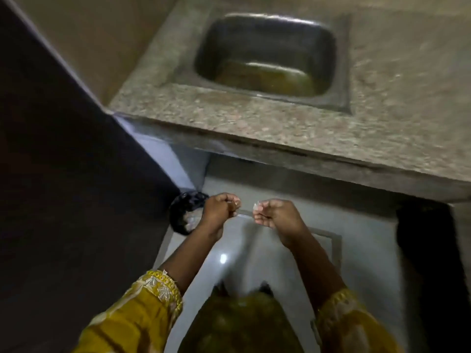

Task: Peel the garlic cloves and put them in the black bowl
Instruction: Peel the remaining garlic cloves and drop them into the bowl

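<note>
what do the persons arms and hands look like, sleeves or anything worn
Both arms wear mustard-yellow sleeves. The left sleeve ends in a pale embroidered cuff with gold trim; the right sleeve looks similar but blurred. Forearms are bare. The left hand shows a small glint, possibly a ring; the right hand shows no clear jewellery.

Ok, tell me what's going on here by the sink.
A person in yellow sleeves stands at a stone counter with a steel sink. Both hands are held out over the floor. The right hand pinches a small pale scrap, perhaps garlic skin. The left hand is curled; what it holds is unclear. A dark round thing sits beside it, too blurred to name.
</note>
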